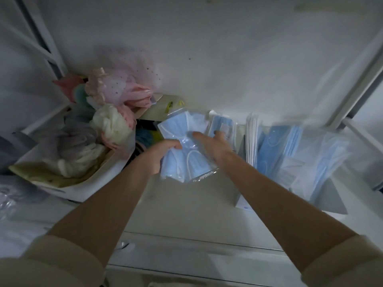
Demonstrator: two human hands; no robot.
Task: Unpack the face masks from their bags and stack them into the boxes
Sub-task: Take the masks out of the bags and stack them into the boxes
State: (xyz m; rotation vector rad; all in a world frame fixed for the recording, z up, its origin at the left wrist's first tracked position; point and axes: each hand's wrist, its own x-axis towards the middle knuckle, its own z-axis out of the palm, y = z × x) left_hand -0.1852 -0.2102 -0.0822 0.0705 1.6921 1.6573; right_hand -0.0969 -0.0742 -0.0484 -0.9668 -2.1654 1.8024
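A clear plastic bag of light blue face masks (182, 150) is held above the white shelf (186, 206) at the centre. My left hand (159, 154) grips its left edge with fingers curled over the plastic. My right hand (213, 145) lies on the bag's right side, fingers spread toward its top. To the right stands a white box (323, 201) holding upright blue masks (290, 150) and white ones (251, 141), partly blurred. Another packed mask bag (222, 125) leans behind my right hand.
A white bin (68, 187) at the left is full of pink, cream and grey mesh sponges (107, 121). Crumpled clear plastic (12, 199) lies at the far left. The white wall (207, 59) rises close behind, and a metal frame post (356, 83) slants at the right.
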